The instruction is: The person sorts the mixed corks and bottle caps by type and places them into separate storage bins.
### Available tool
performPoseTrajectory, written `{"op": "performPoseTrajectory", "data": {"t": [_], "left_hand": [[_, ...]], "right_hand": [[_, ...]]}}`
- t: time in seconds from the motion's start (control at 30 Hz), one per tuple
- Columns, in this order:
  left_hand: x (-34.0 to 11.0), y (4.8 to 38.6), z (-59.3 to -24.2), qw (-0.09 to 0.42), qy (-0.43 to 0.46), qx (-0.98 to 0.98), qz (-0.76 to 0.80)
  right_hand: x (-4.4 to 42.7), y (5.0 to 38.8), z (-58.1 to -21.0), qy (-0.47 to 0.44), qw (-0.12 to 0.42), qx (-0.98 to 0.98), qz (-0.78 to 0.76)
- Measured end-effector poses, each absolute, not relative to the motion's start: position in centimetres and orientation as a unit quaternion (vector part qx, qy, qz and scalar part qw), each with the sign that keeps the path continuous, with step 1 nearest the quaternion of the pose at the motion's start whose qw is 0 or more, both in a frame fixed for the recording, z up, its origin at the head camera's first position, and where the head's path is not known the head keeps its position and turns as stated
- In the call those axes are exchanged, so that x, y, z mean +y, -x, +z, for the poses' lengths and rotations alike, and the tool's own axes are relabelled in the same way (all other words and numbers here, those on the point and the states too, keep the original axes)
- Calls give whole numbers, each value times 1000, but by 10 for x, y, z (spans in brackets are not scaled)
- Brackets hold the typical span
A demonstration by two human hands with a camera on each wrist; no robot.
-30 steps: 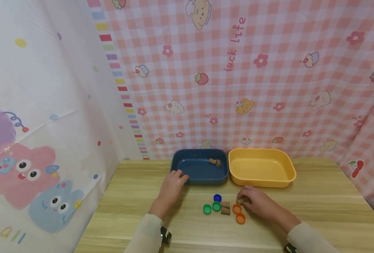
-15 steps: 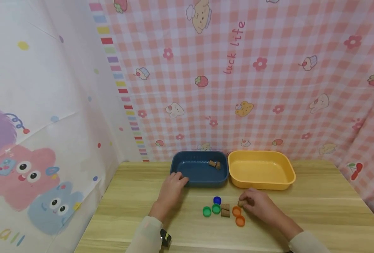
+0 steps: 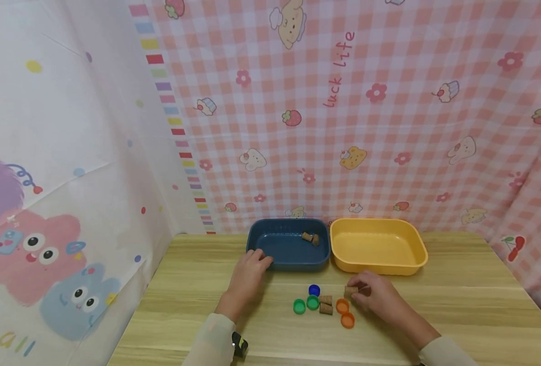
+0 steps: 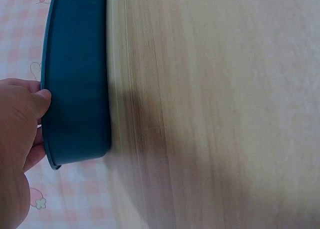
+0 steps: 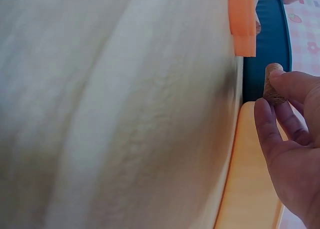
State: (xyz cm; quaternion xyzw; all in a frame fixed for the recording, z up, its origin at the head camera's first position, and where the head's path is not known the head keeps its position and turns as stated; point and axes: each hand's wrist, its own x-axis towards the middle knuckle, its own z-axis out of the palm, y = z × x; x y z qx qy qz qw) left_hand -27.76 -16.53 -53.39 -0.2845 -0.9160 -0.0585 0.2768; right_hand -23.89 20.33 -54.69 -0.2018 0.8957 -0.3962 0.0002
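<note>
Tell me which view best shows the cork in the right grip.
The right wrist view: the cork appears large and close, pinched by the right grip. The head view shows it small, partly covered; the left wrist view doesn't show it.

A pink gingham cloth [image 3: 325, 137] hangs behind the wood-grained table [image 3: 185, 284], a cartoon-printed white cloth [image 3: 83, 203] at left.

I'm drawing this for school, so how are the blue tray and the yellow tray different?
The blue tray is dark, while the yellow tray is bright. Two corks lie in the blue tray; none show in the yellow tray. The left hand grips the blue tray's rim, but no hand grips the yellow tray. Both are rounded rectangles with raised sides, standing side by side on the table.
</note>
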Motion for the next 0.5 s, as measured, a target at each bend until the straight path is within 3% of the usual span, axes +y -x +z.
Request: {"op": "performPoseTrajectory", "data": {"t": [0.5], "left_hand": [[-165, 276, -532, 278, 292, -913, -66]], "right_hand": [[183, 245, -523, 205, -8, 887, -413]]}}
